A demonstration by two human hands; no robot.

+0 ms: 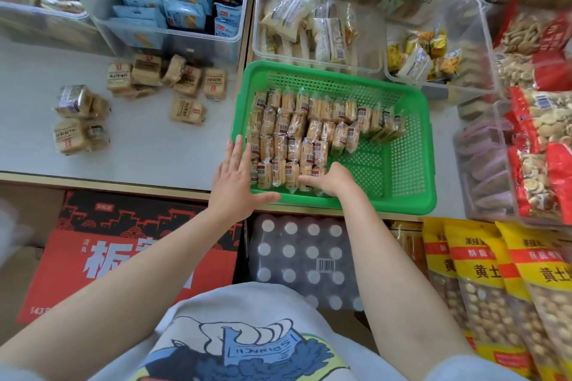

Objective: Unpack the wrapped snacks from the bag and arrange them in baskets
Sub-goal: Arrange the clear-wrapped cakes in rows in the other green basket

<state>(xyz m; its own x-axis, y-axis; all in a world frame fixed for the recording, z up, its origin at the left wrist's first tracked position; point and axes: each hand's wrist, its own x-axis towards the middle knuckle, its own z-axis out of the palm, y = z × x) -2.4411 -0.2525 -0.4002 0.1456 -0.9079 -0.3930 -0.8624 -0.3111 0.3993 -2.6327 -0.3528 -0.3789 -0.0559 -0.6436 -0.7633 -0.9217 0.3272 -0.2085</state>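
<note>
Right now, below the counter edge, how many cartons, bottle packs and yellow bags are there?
Red-and-black carton: 1
Shrink-wrapped bottle pack: 1
Yellow bags: 3
Total: 5

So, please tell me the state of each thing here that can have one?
green basket: part filled, right side bare
wrapped snacks: packed in rows in the basket's left part
left hand: open, flat against the basket's left corner
right hand: inside the basket, touching the front row; grip unclear
loose packs: scattered on the counter, outside any basket
clear bin of blue packs: nearly full
</note>
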